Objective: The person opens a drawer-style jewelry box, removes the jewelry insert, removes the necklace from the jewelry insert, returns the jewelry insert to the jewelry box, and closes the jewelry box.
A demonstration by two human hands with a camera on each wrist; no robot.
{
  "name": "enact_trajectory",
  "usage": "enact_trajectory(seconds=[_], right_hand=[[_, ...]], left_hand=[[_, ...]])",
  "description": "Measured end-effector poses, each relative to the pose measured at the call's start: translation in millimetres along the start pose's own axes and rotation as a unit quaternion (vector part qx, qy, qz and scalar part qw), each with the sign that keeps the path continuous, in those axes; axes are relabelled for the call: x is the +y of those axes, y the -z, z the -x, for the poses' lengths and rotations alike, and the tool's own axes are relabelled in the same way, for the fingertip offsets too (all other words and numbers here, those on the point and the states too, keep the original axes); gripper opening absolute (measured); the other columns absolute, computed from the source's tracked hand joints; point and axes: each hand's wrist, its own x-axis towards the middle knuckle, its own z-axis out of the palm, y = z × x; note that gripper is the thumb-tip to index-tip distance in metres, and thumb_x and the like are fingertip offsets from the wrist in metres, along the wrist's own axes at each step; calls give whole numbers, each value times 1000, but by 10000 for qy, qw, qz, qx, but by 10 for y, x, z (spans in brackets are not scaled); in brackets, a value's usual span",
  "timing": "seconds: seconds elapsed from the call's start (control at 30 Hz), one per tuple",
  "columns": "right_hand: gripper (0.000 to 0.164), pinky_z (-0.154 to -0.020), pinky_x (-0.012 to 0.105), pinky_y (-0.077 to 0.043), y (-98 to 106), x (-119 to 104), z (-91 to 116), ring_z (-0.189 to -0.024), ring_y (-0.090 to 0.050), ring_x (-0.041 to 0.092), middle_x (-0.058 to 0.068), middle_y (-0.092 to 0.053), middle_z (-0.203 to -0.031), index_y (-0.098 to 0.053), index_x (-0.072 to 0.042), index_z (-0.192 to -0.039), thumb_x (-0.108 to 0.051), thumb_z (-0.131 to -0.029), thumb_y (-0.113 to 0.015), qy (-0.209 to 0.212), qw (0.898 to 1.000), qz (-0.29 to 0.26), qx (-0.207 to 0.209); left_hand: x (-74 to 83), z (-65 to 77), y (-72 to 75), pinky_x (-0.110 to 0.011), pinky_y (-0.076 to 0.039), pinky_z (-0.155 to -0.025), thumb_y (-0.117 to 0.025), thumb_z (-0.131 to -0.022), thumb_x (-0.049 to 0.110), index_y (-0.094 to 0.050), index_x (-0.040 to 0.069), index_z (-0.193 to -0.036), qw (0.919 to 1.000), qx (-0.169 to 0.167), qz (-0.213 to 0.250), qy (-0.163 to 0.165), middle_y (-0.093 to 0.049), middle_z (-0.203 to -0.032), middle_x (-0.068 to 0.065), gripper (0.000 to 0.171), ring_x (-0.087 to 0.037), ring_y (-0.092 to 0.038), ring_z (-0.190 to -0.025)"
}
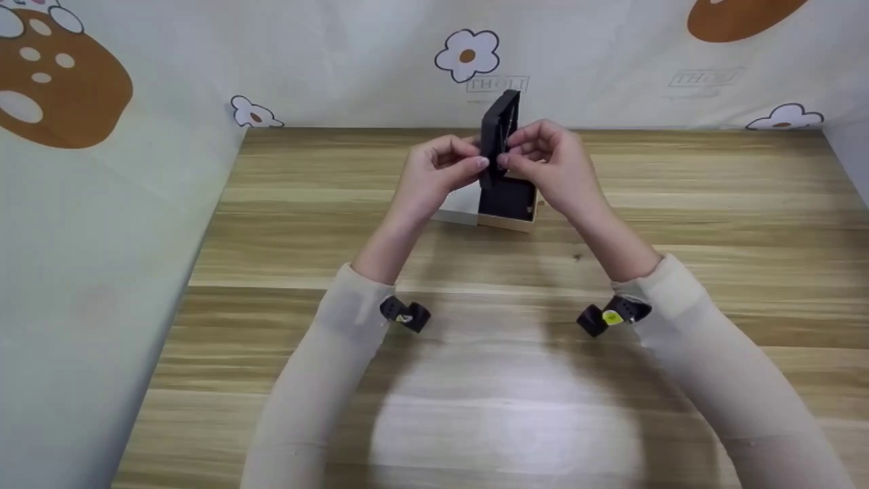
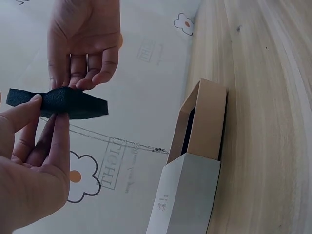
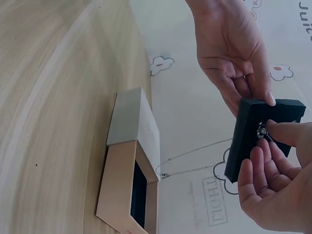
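My left hand (image 1: pixel 434 170) pinches a black foam pad (image 1: pixel 494 146) by its edge, thumb on one side and fingers on the other. The pad stands upright above the table. On its face sits a sparkling pendant (image 3: pixel 262 130), and my right hand (image 1: pixel 558 159) pinches it between thumb and fingertips. From the pad a thin silver necklace chain (image 2: pixel 124 141) hangs in a loop, its clasp end beside the box. Below the hands lies a small drawer box (image 1: pixel 506 222) with a tan tray, dark inside, partly out of its white sleeve (image 3: pixel 129 119).
A wood-grain table (image 1: pixel 305 244) bears the box near its back edge. Behind it hangs a pale cloth (image 1: pixel 353 61) printed with flowers. Small black cameras (image 1: pixel 405 314) are strapped at both sleeve cuffs.
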Motion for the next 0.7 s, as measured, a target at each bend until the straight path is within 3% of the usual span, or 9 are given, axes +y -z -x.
enact_trajectory(seconds=[0.17,0.37,0.5,0.7], right_hand=[[7,-65,15,-50,-14,6,-14,-68,-57,2,-15,-63,-72,-65,-8,-88,-9,-89,-72,24,9999,-95,-133],[8,-69,16,-52,-19,21,-25,-72,-62,2,-12,-63,-77,-65,-12,-84,-8,-89,-70,-4,9989,-401,-259],[14,-72,17,-57,-12,34,-26,-76,-66,3,-10,-66,-78,-64,-14,-81,-3,-89,-68,-138,9944,-988,-344],[14,-73,21,-60,21,30,-21,-74,-67,8,-4,-70,-78,-65,-10,-85,2,-91,-63,-460,9778,-1957,-585]], left_hand=[[13,17,24,-36,-61,-86,-65,-91,-6,-63,12,-78,9997,-81,134,160,-63,-133,-22,22,-15,-68,-97],[25,25,54,-40,-62,-84,-62,-94,-5,-58,12,-81,9983,-302,258,432,-58,-142,-16,22,-21,-66,-108],[21,34,75,-37,-62,-82,-61,-94,-5,-57,12,-80,9981,-269,313,459,-57,-143,-15,22,-24,-65,-112],[5,47,92,-35,-62,-85,-61,-94,-6,-58,13,-78,9985,-63,350,413,-58,-140,-20,24,-21,-65,-107]])
